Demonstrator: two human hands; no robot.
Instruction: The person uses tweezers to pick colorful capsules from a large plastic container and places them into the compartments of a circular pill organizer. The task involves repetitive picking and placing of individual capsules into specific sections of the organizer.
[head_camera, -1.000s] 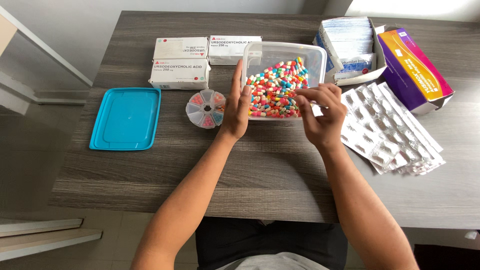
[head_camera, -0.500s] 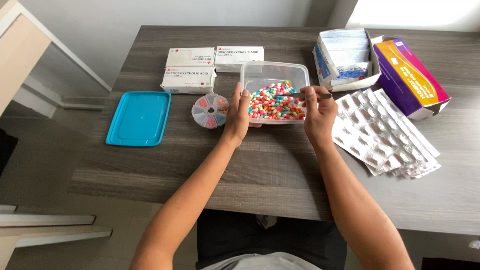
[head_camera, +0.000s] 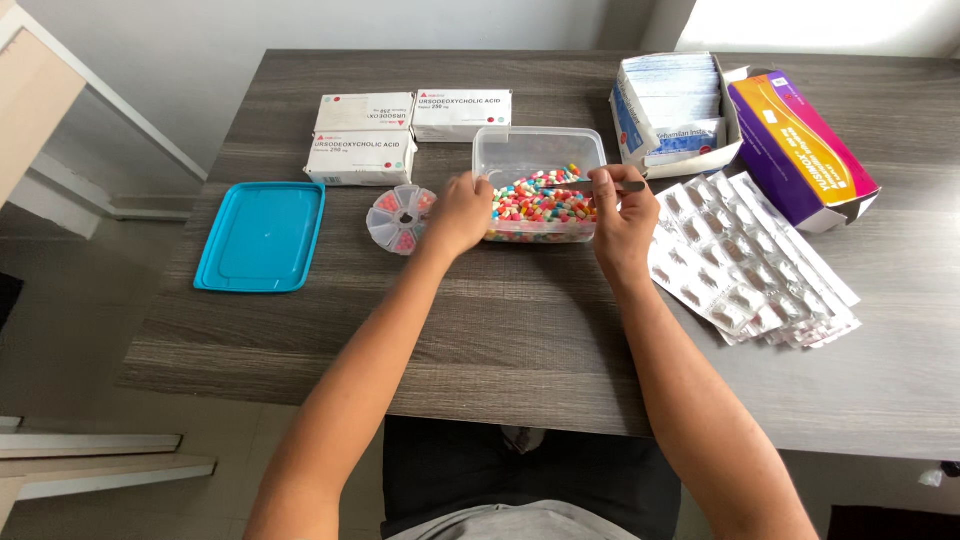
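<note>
While your right hand is pinching the tweezers, their long axis is lying almost level, running left to right across the clear plastic tub. The tip is pointing toward your left, over the pile of capsules, and the back end is sticking out a little past your fingers on the right side. I cannot tell if the tip is gripping a capsule, because it is too small to see.

Your left hand is closing around the left near corner of the tub, with the fingers curling on its wall, so it is gripping the tub itself.

The tub is standing open on the dark wooden table, and many capsules in mixed colours are filling its near half, while the far half is showing bare bottom. Just beside your left hand, a round pill organiser is lying with several wedge compartments, and some of them are holding pink or red pieces. Further left, the turquoise lid is lying flat, apart from the tub.

Behind the tub, three white medicine boxes are sitting together. On your right, a pile of blister packs is spreading out, and behind it an open carton of sachets and a purple box are standing side by side.
</note>
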